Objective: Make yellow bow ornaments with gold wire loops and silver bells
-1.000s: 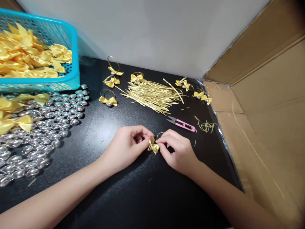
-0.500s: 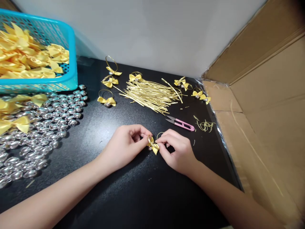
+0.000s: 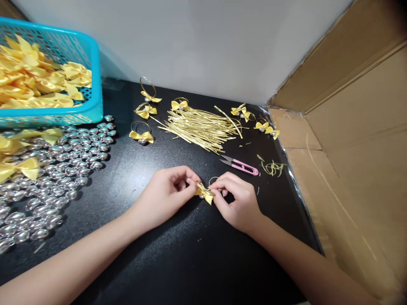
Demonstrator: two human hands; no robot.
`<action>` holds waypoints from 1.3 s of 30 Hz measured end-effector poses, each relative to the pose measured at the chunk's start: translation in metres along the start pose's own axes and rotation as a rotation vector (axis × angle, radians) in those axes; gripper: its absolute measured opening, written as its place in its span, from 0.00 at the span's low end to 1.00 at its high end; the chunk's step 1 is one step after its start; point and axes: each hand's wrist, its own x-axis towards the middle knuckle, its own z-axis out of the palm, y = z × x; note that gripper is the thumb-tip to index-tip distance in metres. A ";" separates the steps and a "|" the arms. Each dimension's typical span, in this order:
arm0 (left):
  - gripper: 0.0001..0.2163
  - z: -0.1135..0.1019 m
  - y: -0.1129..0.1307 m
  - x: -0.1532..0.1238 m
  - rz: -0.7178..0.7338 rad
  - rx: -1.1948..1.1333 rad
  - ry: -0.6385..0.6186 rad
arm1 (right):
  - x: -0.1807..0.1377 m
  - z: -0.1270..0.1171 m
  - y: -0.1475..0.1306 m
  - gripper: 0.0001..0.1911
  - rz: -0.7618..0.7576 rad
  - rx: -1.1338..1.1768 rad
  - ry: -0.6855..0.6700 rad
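Note:
Between my fingertips, just over the black table, is a yellow ribbon bow [image 3: 208,197] with a bit of silver under it and gold tie strands across its middle. My left hand [image 3: 173,188] pinches the bow's left end between thumb and finger. Closed from the other side, my right hand [image 3: 235,197] pinches the gold tie [image 3: 212,179], part of which arcs up behind its fingers. The exact grip at the fingertips is partly hidden. Beyond my right hand lies a pair of pink thread snips [image 3: 243,166], blades pointing left.
A pile of gold ties [image 3: 199,127] lies beyond my hands, with several finished-looking bows [image 3: 142,136] around it. Left are silver heart-shaped beads [image 3: 60,169] and a blue basket [image 3: 97,80] of yellow bows. Tie scraps [image 3: 272,168] lie right, near cardboard [image 3: 349,127].
The bow has turned slightly between my fingers, and the gold strands on it lie flatter. Both hands stay in nearly the same place. The view has shifted a little.

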 end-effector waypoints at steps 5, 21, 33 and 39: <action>0.08 0.000 0.001 0.000 0.009 -0.020 0.009 | 0.000 0.001 -0.001 0.09 0.000 -0.002 0.008; 0.07 0.000 0.002 0.000 0.007 -0.066 -0.013 | -0.002 0.004 0.002 0.09 -0.017 -0.012 -0.029; 0.08 -0.002 0.003 0.001 0.019 -0.046 -0.018 | 0.004 -0.005 0.002 0.07 0.188 0.124 -0.061; 0.09 -0.002 0.002 0.000 0.030 -0.052 -0.039 | 0.002 -0.003 0.003 0.07 0.158 0.102 -0.058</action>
